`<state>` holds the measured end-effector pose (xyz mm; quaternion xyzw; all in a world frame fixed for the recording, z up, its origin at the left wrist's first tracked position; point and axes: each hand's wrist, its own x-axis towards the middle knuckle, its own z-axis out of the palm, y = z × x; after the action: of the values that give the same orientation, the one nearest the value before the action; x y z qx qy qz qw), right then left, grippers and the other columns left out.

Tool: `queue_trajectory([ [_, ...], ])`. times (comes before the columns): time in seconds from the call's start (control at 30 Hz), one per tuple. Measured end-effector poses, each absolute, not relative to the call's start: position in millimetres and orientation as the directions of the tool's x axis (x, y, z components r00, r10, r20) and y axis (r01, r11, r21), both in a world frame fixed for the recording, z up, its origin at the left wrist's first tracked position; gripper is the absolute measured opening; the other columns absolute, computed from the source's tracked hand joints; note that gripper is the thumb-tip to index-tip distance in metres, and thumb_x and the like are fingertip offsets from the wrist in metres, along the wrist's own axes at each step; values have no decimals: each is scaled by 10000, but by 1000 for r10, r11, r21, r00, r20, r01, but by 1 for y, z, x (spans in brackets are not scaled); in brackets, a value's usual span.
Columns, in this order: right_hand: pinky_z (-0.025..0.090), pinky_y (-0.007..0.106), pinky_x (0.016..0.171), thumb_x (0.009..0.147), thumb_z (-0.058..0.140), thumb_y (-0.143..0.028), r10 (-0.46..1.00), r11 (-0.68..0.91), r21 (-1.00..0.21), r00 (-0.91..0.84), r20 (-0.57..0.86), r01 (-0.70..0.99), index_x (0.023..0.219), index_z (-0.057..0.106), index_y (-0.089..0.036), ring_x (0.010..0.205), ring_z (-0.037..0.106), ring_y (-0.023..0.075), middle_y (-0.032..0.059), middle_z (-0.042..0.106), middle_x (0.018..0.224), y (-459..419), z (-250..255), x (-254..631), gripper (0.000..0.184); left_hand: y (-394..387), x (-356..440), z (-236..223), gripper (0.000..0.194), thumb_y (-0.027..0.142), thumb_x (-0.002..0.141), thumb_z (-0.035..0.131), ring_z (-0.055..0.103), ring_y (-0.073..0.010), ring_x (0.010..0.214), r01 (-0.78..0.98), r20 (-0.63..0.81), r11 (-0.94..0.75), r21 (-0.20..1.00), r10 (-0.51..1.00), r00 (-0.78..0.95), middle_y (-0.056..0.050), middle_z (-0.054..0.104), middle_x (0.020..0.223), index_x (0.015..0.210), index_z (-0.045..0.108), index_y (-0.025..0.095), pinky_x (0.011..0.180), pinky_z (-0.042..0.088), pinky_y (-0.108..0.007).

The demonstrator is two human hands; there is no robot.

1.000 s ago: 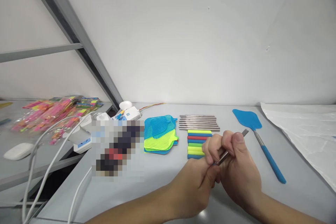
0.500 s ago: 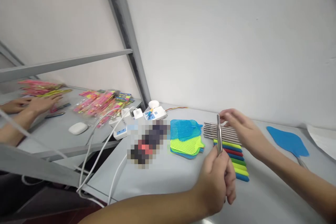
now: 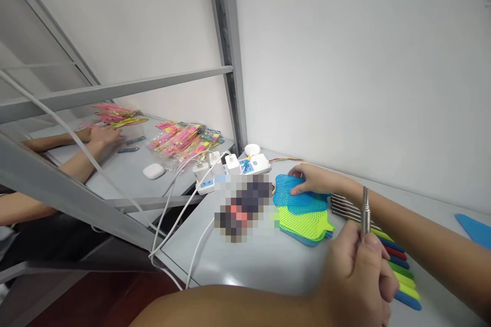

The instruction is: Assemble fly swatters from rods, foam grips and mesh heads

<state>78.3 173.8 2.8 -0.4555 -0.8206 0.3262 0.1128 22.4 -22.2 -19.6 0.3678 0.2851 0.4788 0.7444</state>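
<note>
My left hand (image 3: 362,278) is closed around a telescopic metal rod (image 3: 365,212), which stands nearly upright with its thin tip on top. My right hand (image 3: 316,180) reaches across to the top blue mesh fly swatter head (image 3: 286,191); its thumb lies on the mesh and its fingers curl at the far edge. Under and in front of the blue heads lie yellow-green swatter heads (image 3: 303,222). Partly behind my hands is a row of steel rods (image 3: 343,207) with coloured grips (image 3: 404,280).
A pixelated object (image 3: 245,204) lies left of the swatter heads. Power strips (image 3: 259,164) with white cables stand behind it. A grey metal frame (image 3: 115,219) separates a neighbouring table with packaged pink items (image 3: 184,143) and another person's hands (image 3: 103,135). A blue piece (image 3: 475,230) lies far right.
My right hand has moved left from the steel rods onto the blue swatter heads. My left hand still holds the rod. The view has turned left.
</note>
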Motion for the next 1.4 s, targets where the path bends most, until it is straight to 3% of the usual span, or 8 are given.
queue_trajectory([
  [0.17, 462, 314, 652, 638, 793, -436, 872, 276, -733, -482, -81, 622, 917, 636, -159, 774, 595, 208, 62, 667, 853, 171, 4, 78, 423, -24, 24, -25, 457, 642, 921, 388, 315, -46, 361, -475, -51, 253, 843, 916, 397, 73, 436, 512, 883, 456, 192, 384, 293, -176],
  [0.33, 456, 290, 588, 821, 617, -505, 921, 161, -857, -387, -48, 490, 890, 626, -174, 693, 579, 168, 53, 663, 819, 146, 45, 100, 338, -22, 24, -24, 460, 673, 899, 395, 264, -59, 302, -466, -62, 280, 839, 901, 429, 99, 372, 472, 849, 430, 218, 283, 255, -172],
  [0.53, 408, 271, 449, 826, 602, -478, 968, 106, -985, 210, 133, 138, 819, 580, -234, 545, 493, 145, -1, 548, 666, 86, 77, 149, 245, -25, 22, -21, 438, 637, 912, 410, 236, -39, 286, -386, -64, 296, 874, 856, 513, 111, 363, 453, 778, 388, 221, 269, 229, -152],
  [0.63, 425, 300, 442, 831, 602, -462, 918, 154, -984, 357, 176, 89, 804, 567, -248, 528, 508, 173, 25, 544, 636, 45, 76, 166, 219, -28, 21, -23, 427, 611, 924, 399, 249, -38, 279, -289, -107, 318, 903, 818, 565, 110, 370, 444, 773, 405, 212, 274, 208, -159],
  [0.83, 424, 263, 419, 855, 587, -497, 817, 113, -981, 576, 1, -158, 798, 491, -258, 448, 446, 120, -38, 486, 589, -11, 42, 185, 264, -33, 21, -27, 443, 620, 924, 397, 266, -41, 292, -111, -129, 301, 947, 674, 727, 110, 359, 423, 767, 413, 206, 307, 178, -173],
  [0.93, 395, 231, 416, 866, 599, -490, 801, 189, -962, 597, 36, -195, 799, 478, -251, 443, 398, 91, -67, 437, 580, -21, 24, 192, 276, -33, 24, -28, 457, 618, 924, 410, 277, -39, 325, -53, -159, 298, 953, 642, 750, 95, 385, 428, 740, 415, 200, 346, 188, -176],
  [1.1, 362, 229, 423, 880, 613, -430, 829, 288, -954, 520, 204, -84, 789, 495, -231, 468, 419, 93, -59, 471, 603, -28, 17, 199, 249, -32, 27, -30, 512, 676, 879, 450, 279, -42, 353, -35, -207, 335, 941, 659, 723, 93, 355, 428, 699, 410, 198, 366, 175, -192],
  [1.4, 335, 214, 378, 897, 582, -461, 857, 210, -960, 507, 89, -186, 710, 427, -221, 388, 413, 77, -76, 454, 507, -31, 12, 201, 341, -31, 23, -28, 524, 709, 864, 439, 259, -46, 357, 51, -284, 372, 927, 604, 745, 93, 369, 456, 741, 434, 200, 342, 183, -179],
])
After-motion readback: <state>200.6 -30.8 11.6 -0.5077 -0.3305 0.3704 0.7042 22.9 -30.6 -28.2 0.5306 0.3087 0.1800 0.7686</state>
